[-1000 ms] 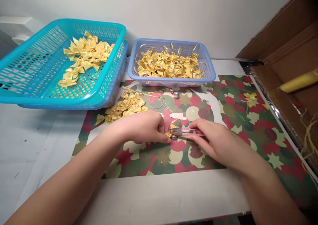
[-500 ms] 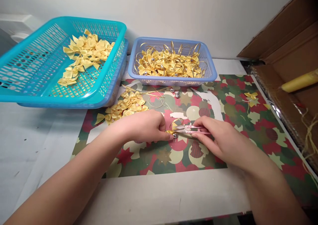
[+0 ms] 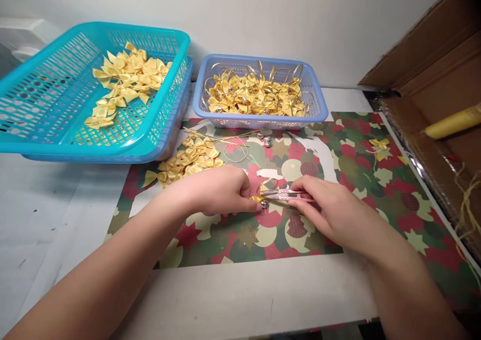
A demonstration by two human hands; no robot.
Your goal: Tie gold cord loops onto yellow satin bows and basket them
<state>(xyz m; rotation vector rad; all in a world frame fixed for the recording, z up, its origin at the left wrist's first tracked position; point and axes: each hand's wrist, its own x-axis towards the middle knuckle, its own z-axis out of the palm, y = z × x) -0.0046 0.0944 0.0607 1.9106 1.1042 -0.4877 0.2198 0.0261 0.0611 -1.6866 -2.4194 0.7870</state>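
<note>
A person's left hand [image 3: 227,190] pinches a small yellow satin ribbon bow [image 3: 257,199] between thumb and finger, low over the middle of a table. At the bow sit a round, shiny silver-coloured bell [image 3: 264,204] and a thin gold cord loop [image 3: 269,182], which arches up behind. The right hand [image 3: 315,205] grips a pair of pink-handled metal snips [image 3: 291,195], the blades pointing left and reaching the bow; whether they touch the cord is too small to tell.

Under both hands lies a red, green and cream patterned sheet [image 3: 240,245]. Just beyond the left hand, a loose pile of yellow satin bows [image 3: 191,158] rests near straight gold cords [image 3: 220,138], with more silver-coloured bells [image 3: 267,141] to the right of the cords.

Farther back, a rectangular periwinkle-blue plastic basket [image 3: 259,121] is filled with yellow bows bearing gold loops and silver bells. At left, a turquoise perforated plastic basket [image 3: 71,148] holds more bows and sits atop a blue plastic basket [image 3: 112,158]. At far right, a brown cardboard box [image 3: 417,84] stands open, a yellow rod [image 3: 454,122] jutting across it.
</note>
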